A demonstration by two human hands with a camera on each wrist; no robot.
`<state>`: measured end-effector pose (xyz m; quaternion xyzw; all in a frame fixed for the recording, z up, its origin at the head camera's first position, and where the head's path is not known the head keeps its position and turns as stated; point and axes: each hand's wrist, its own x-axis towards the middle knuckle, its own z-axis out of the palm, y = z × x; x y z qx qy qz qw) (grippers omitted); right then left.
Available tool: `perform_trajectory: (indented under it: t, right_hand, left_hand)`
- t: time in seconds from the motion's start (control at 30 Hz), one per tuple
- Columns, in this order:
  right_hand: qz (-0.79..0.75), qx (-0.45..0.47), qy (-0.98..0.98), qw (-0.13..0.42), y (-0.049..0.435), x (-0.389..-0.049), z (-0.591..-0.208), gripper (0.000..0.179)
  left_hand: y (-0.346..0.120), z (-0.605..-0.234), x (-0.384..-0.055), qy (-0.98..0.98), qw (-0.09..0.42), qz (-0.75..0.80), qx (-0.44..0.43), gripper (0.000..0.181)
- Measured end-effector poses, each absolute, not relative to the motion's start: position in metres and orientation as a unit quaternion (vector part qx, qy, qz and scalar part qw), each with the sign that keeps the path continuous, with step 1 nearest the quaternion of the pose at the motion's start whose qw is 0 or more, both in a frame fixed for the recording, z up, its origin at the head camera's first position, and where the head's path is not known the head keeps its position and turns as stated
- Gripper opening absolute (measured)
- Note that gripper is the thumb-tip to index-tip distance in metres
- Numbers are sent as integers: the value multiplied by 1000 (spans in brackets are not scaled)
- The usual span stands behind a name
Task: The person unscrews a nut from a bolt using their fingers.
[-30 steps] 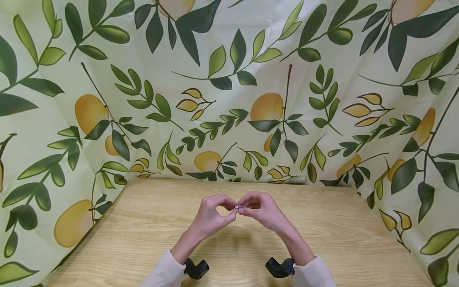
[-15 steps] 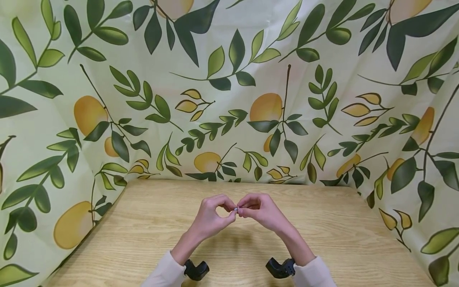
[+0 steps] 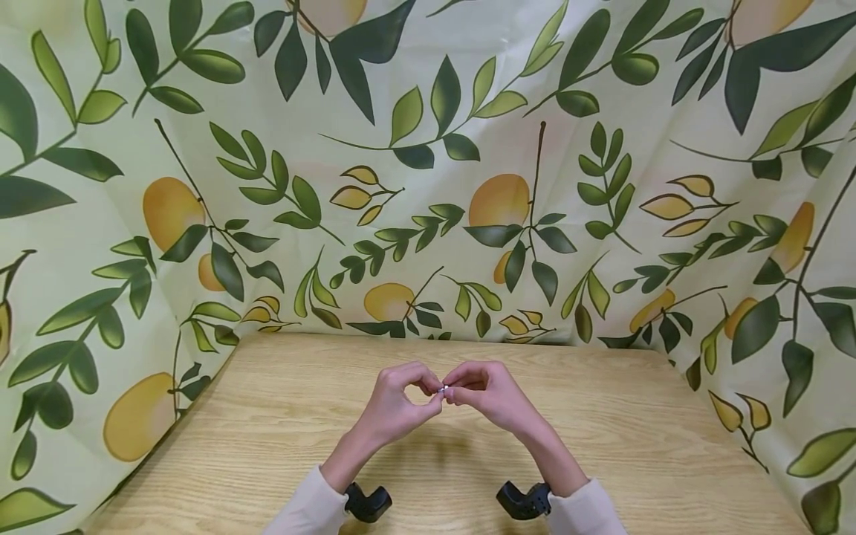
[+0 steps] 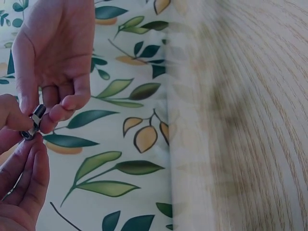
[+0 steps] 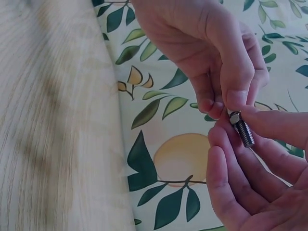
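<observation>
A small metal bolt (image 3: 443,388) is held between the fingertips of both hands, above the table. In the right wrist view the bolt (image 5: 244,134) shows a threaded shank and a shiny hexagonal part at its upper end; whether that is its head or a nut I cannot tell. My left hand (image 3: 394,401) pinches it with thumb and forefinger around the hexagonal end. My right hand (image 3: 487,390) pinches it from the other side, the thumb near the hexagonal part. Fingers partly hide the bolt (image 4: 36,119) in the left wrist view.
The wooden table (image 3: 267,416) spreads beneath both hands. Cloth printed with leaves and fruit (image 3: 428,171) hangs behind it and along both sides. Black devices (image 3: 368,503) are strapped at each wrist, by the light sleeves (image 3: 310,505).
A second ago the bolt showed lengthwise between the hands; now only a short bright piece shows in the head view. Fingertips have shifted slightly, while both hands keep their place.
</observation>
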<state>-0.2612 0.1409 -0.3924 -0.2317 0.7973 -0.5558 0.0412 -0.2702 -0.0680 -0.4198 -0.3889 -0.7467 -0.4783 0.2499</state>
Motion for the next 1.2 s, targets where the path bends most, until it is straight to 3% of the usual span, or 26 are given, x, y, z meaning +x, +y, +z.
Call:
perform_trajectory:
  t: [0.27, 0.4, 0.63, 0.87, 1.2]
  right_hand:
    - [-561, -225, 795, 44, 141, -261, -393, 23]
    - [-567, -229, 790, 50, 141, -262, -392, 24]
    - [-542, -232, 807, 17, 140, -262, -393, 19]
    - [-562, -237, 792, 44, 140, -263, -392, 20]
    - [-547, -249, 799, 17, 141, -262, -394, 21]
  left_hand:
    - [-69, -419, -270, -744, 244, -483, -393, 4]
    - [-69, -418, -270, -746, 244, -483, -389, 13]
    - [-69, -420, -271, -742, 251, -478, -397, 4]
    - [-70, -419, -270, -742, 253, -476, -399, 5]
    - [-71, -417, -270, -737, 253, -476, -408, 6]
